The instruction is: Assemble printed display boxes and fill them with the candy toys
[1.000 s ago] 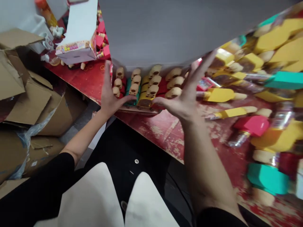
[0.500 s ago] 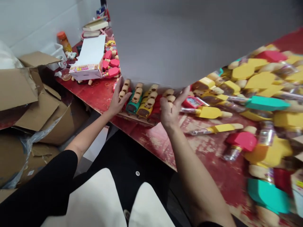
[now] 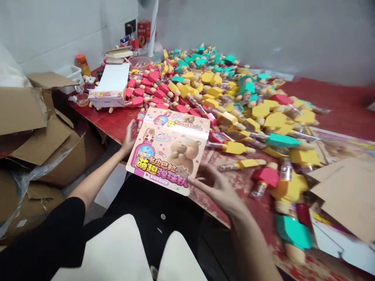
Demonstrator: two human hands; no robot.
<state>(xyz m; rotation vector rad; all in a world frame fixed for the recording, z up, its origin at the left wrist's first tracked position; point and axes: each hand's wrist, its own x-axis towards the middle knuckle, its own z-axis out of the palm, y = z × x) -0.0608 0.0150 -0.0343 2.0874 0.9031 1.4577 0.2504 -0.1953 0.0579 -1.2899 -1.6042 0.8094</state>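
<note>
Head view: crumpled corrugated cardboard (image 3: 43, 136) lies leftmost; the left hand (image 3: 128, 142) clamps the left edge of a glossy printed card (image 3: 166, 150), held above the scuffed red worktop (image 3: 336, 105); the right hand (image 3: 216, 191) closes on its lower corner, beside heaped yellow, red and teal plastic toys (image 3: 205, 86).
</note>
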